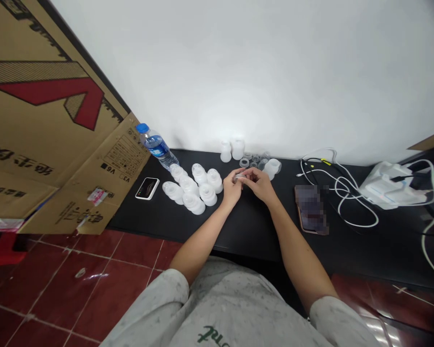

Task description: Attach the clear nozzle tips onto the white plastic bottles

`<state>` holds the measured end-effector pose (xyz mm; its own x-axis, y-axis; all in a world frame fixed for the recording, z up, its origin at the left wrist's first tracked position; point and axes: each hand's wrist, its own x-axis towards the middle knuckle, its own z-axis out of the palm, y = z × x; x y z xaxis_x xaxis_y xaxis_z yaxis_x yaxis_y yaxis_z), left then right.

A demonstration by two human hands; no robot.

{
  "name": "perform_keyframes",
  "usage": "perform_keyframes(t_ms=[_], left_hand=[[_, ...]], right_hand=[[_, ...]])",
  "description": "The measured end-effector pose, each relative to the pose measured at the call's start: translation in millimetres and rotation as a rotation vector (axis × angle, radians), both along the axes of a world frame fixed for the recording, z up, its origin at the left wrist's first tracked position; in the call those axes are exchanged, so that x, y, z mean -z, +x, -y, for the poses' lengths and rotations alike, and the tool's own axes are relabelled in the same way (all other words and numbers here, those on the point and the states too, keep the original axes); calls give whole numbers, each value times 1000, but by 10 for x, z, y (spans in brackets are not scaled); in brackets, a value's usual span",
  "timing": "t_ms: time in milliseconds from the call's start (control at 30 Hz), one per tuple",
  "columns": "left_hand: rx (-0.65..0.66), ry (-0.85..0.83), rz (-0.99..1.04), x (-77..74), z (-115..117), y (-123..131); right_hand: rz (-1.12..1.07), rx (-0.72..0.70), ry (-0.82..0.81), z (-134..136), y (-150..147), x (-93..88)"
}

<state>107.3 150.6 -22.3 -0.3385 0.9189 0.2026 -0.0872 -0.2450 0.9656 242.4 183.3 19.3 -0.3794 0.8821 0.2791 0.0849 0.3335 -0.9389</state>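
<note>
My left hand (232,189) and my right hand (259,183) meet over the black table (260,226), both pinching a small clear plastic part (239,177) between their fingertips. Just left of my hands lies a cluster of several white plastic bottle-like pieces (193,189). Behind my hands stand two white upright pieces (232,150), several small clear rings (251,160) and another white piece (272,168) on its side.
A water bottle (156,146) leans at the back left beside a large cardboard box (50,125). A small white-edged device (147,188) lies near it. A phone (311,209), white cables (342,193) and a white charger unit (390,185) lie to the right.
</note>
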Motion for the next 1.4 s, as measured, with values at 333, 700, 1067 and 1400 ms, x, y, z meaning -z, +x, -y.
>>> perform_keyframes(t_ms=[333,700,1067,1400], left_hand=[[-28,47,-72,-27,6,-21],[-40,23,-70,-82,48,4],[44,36,-2,-167,80,84],[73,-73,272,-153,28,64]], right_hand=[[22,67,51,34,-44,14],[21,76,68,44,-55,19],[-11,247,80,31,-81,31],[146,406,455,84,49,-124]])
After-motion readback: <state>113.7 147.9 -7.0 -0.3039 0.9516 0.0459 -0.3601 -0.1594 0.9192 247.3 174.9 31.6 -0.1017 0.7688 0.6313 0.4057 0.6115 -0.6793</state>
